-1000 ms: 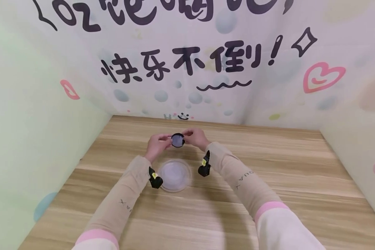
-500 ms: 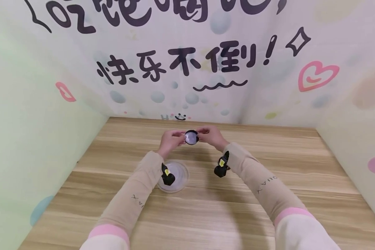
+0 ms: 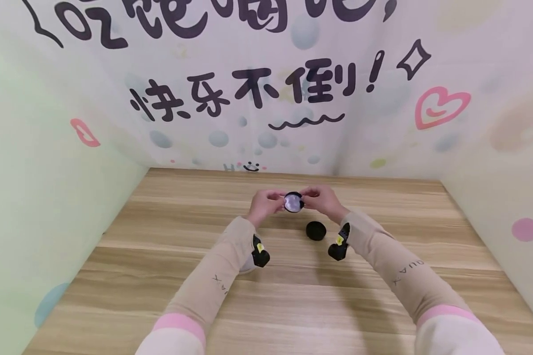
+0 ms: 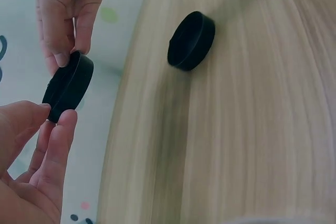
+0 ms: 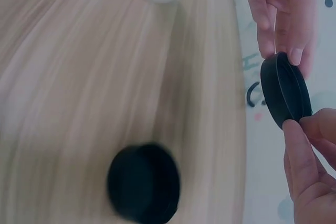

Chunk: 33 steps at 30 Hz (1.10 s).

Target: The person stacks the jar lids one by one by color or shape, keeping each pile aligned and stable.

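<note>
Both hands pinch a shallow round black lid [image 3: 294,202] between them, raised above the back of the table. Its face is pale and shiny inside a black rim in the head view; the wrist views show its black side wall [image 4: 81,80]. My left hand [image 3: 265,204] has thumb and fingers on the left edge. Opposite it, my right hand [image 3: 325,201] pinches the right edge. A second round black piece [image 3: 316,230], hollow like a cup in the right wrist view, rests on the table just below the right hand.
A clear round plastic dish [image 3: 247,266] stands on the wooden table [image 3: 293,315], mostly hidden behind the left forearm and its wrist camera [image 3: 260,252]. The right wrist camera [image 3: 339,244] hangs beside the black piece. A printed cloth wall [image 3: 248,138] closes the back.
Both hands have moved right in step, still holding the black lid. The black piece on the table has come into view from behind the right arm, while the left arm now covers most of the dish.
</note>
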Tool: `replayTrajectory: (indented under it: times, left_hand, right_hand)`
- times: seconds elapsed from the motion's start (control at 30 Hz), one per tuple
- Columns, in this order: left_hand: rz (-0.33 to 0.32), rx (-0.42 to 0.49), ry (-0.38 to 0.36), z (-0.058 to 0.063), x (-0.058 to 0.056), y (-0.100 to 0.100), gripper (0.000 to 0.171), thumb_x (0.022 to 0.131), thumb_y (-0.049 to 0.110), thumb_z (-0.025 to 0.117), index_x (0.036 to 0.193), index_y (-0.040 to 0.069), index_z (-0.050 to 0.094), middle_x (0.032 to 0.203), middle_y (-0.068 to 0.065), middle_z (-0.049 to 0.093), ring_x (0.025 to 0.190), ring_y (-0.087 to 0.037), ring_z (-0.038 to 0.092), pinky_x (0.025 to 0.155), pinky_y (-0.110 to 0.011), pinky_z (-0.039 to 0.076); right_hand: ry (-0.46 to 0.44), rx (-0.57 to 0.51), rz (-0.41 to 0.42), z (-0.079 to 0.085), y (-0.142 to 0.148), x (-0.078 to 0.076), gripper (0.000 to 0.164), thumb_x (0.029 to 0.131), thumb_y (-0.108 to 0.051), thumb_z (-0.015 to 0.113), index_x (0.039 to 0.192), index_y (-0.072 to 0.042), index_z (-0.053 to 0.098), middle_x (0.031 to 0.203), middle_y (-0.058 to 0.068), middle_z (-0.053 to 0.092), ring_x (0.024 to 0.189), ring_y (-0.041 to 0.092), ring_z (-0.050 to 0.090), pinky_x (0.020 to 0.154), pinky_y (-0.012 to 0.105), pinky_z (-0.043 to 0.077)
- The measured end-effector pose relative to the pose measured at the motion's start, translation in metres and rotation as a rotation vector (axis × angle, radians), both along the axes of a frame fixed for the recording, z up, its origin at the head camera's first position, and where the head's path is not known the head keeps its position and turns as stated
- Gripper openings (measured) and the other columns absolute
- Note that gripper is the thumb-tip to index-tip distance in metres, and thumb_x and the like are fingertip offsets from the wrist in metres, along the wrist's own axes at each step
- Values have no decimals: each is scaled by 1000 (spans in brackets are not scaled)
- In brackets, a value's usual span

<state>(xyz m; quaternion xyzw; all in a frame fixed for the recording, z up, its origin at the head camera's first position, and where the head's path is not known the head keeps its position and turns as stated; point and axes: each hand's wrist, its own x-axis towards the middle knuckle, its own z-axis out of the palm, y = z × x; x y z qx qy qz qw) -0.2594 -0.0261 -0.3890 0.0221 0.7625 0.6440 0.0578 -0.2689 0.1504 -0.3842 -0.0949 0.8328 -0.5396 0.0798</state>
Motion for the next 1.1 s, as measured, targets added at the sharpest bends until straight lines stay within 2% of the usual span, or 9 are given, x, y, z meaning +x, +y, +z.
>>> replayTrajectory:
  times: [0.13, 0.23, 0.33, 0.4, 0.47, 0.67, 0.87, 1.1]
  left_hand:
    - [-20, 16, -14, -8, 1, 13, 25, 76, -8, 56, 100, -6, 64, 79, -15, 63, 61, -19, 61, 65, -31, 53]
    - [-37, -7, -5, -14, 2, 21, 25, 75, -8, 56, 98, -6, 64, 77, -13, 63, 56, -13, 58, 63, -30, 53]
    - [-47, -40, -7, -19, 4, 28, 24, 75, -6, 57, 98, -4, 65, 75, -12, 64, 59, -20, 61, 58, -27, 52]
    - [-58, -45, -20, -22, 7, 31, 23, 75, -5, 57, 97, -4, 66, 74, -11, 64, 65, -28, 62, 58, -29, 52]
    - [-64, -44, -32, -25, 8, 34, 22, 76, -4, 59, 97, -3, 66, 72, -10, 63, 67, -30, 62, 59, -30, 52]
    - [-92, -35, -48, -37, 8, 43, 19, 76, -2, 62, 95, -3, 66, 69, -8, 62, 52, -13, 57, 52, -23, 49]
    - [-102, -14, -79, -46, 8, 50, 19, 77, -1, 62, 95, -4, 66, 71, -9, 63, 53, -14, 58, 51, -24, 49]
    - [-89, -16, -99, -54, 11, 56, 18, 77, 0, 63, 95, -3, 66, 74, -8, 63, 53, -11, 58, 52, -23, 50]
  right_hand:
    - [-10, 21, -11, -5, 13, 5, 23, 85, 0, 54, 104, 11, 58, 101, 24, 58, 81, 22, 61, 74, 35, 50]
    - [-15, 11, -27, -9, 21, 9, 23, 84, 1, 54, 105, 13, 57, 99, 26, 58, 77, 18, 61, 73, 34, 50]
    - [-19, 3, -42, -15, 29, 12, 23, 84, 2, 54, 103, 13, 57, 98, 25, 59, 75, 16, 60, 73, 33, 51]
    - [-21, 8, -42, -20, 34, 14, 23, 84, 2, 54, 103, 13, 57, 98, 25, 59, 76, 16, 60, 73, 35, 50]
    - [-22, 25, -44, -24, 38, 16, 22, 84, 1, 54, 103, 13, 58, 98, 25, 59, 77, 16, 60, 75, 37, 50]
    - [-40, 57, -66, -32, 47, 23, 23, 84, -1, 56, 103, 11, 59, 101, 25, 59, 80, 18, 59, 77, 40, 49]
    - [-85, 53, -83, -35, 52, 27, 25, 84, -2, 56, 104, 13, 58, 105, 26, 57, 78, 13, 60, 74, 35, 50]
    - [-123, 14, -81, -44, 58, 29, 27, 84, 1, 54, 107, 15, 55, 105, 29, 56, 80, 15, 61, 76, 35, 49]
